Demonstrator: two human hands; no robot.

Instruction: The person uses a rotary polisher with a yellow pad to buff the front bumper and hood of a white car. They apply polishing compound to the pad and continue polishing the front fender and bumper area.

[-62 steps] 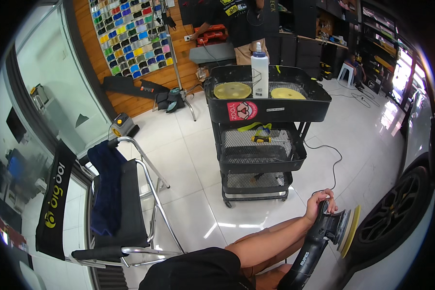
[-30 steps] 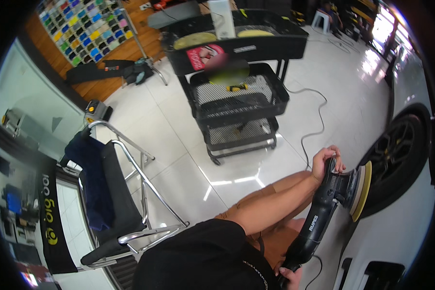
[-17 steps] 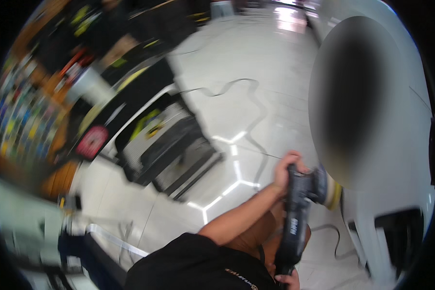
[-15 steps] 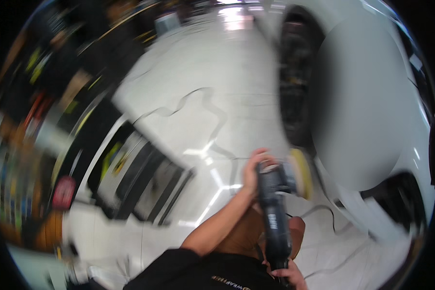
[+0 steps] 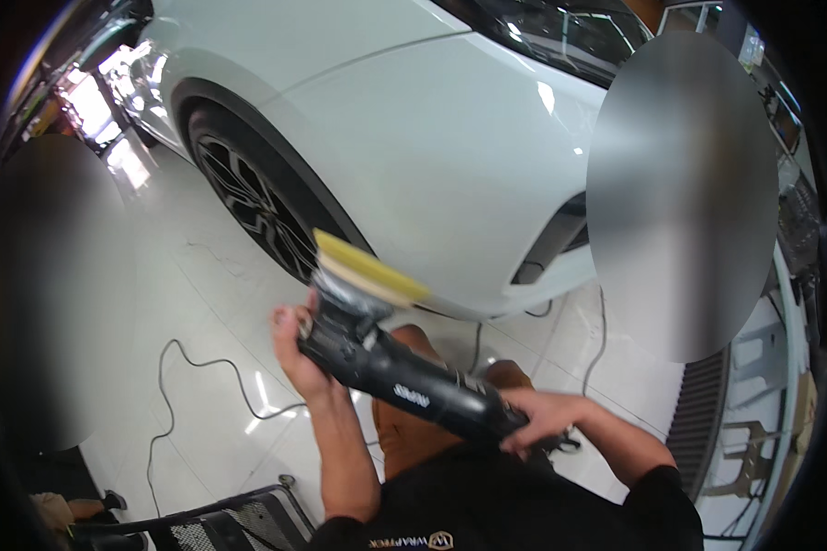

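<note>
A black car polisher [image 5: 423, 390] lies diagonally across the front of my body, clear of the car. My left hand [image 5: 296, 354] grips its head end, just behind the round yellow foam pad [image 5: 368, 266]. My right hand [image 5: 544, 418] is wrapped round the rear of the handle. The pad's face is tilted toward a white car [image 5: 413, 147] and stands apart from its bodywork, near the front wheel [image 5: 257, 202] and the bumper. The pad is slightly smeared by motion.
Black cables [image 5: 170, 386] trail over the glossy tiled floor [image 5: 202, 303]. Behind my left arm stands a black mesh-seated bench [image 5: 211, 528]. Grey stools [image 5: 758, 367] stand at the right, beside a ribbed dark panel [image 5: 698, 422]. Two blurred ovals hide parts of the scene.
My view has swung to the right, bringing the car's front into the middle. The polisher has gone from nearly upright to a slant, pad up and left. Both hands still hold it.
</note>
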